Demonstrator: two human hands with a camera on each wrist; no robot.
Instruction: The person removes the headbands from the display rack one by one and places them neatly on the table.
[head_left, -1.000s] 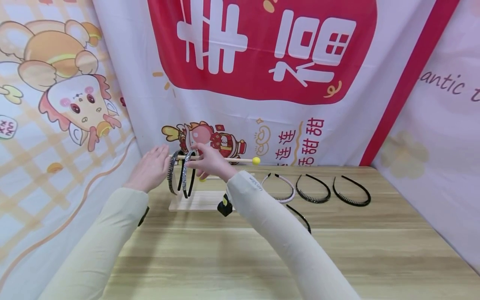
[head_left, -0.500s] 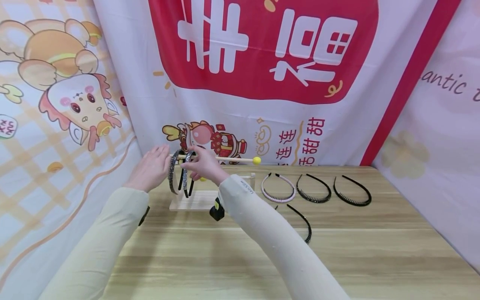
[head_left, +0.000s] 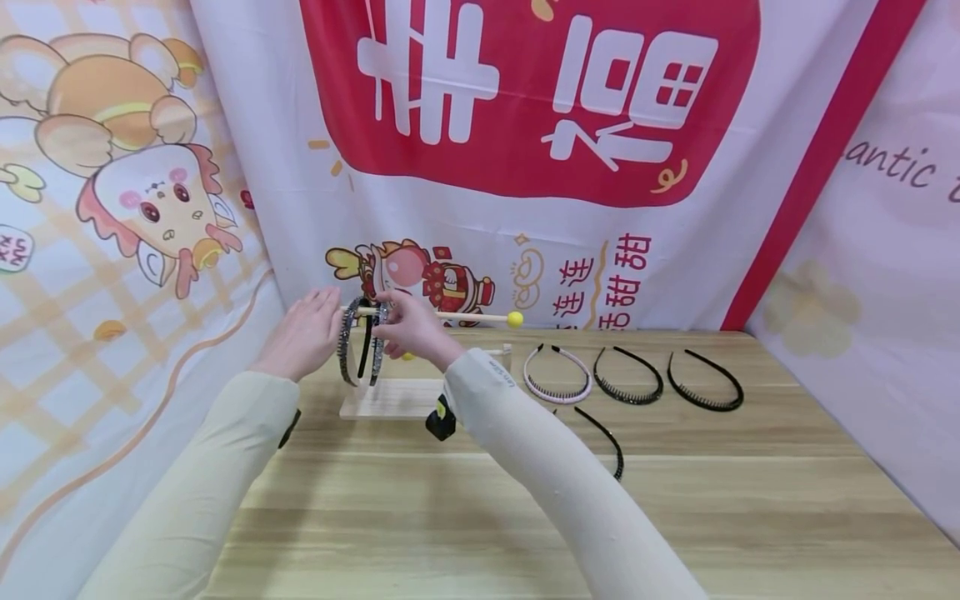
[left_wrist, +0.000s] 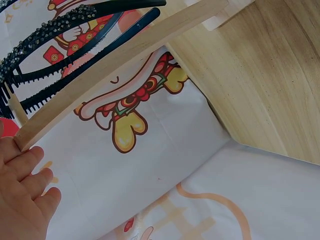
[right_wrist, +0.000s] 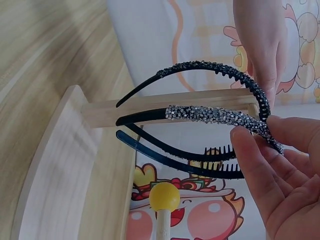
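My right hand (head_left: 414,329) pinches a silver glitter headband (right_wrist: 210,115) between thumb and fingers. This band hangs over the upper rod (head_left: 476,317) of a wooden rack, its ends pointing down. Close to its left hangs a dark rhinestone headband (head_left: 344,350) with comb teeth, on the same rod. My left hand (head_left: 303,329) is at the rod's left end, its fingertips touching the top of the rack's upright (left_wrist: 100,82). In the left wrist view its fingers (left_wrist: 35,157) look loosely bent; the thumb is hidden.
Right of the rack lie a pink headband (head_left: 558,398), a dark glitter headband (head_left: 637,401) and a black headband (head_left: 716,407). Nearer, another black headband (head_left: 611,442) is partly covered by my right sleeve. A yellow ball (head_left: 515,318) caps the rod. Printed cloth hangs behind and at the sides.
My right hand has shifted slightly left; the silver headband's lower ends have swung nearer the dark one. The right forearm has uncovered more of the pink headband. My left hand stays at the rod's end.
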